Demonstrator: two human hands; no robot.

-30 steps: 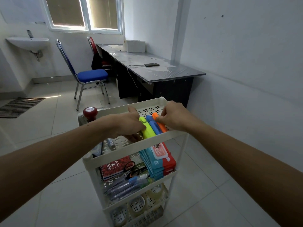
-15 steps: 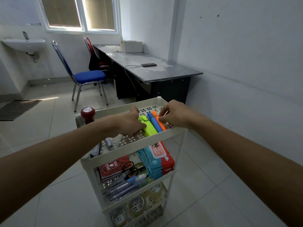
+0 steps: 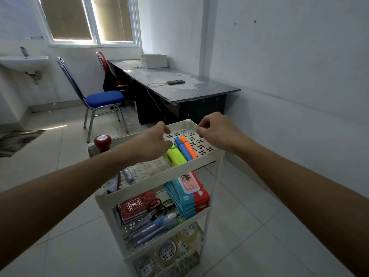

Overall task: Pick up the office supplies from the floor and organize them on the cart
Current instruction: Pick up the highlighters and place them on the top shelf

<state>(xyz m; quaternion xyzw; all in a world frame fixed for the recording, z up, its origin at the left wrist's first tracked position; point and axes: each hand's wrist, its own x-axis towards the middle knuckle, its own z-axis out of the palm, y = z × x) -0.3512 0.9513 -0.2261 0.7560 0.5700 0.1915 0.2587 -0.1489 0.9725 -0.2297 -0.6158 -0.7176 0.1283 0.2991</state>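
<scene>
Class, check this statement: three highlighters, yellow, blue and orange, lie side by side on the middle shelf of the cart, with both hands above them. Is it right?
Not quite. The head view shows the yellow highlighter, blue highlighter and orange highlighter on the cart's top shelf, not the middle one. The left hand and right hand are above them.

White walls (image 3: pixel 289 56) enclose a room with a pale tiled floor (image 3: pixel 249 226). A bright 2-pane window (image 3: pixel 89 21) sits far left, above a wall sink (image 3: pixel 24 61). A blue chair (image 3: pixel 99 96) stands beside a long dark desk (image 3: pixel 179 86) along the right wall; a phone (image 3: pixel 175 82) and a white box (image 3: pixel 153 60) lie on it. A floor grate (image 3: pixel 18 138) lies left.
</scene>
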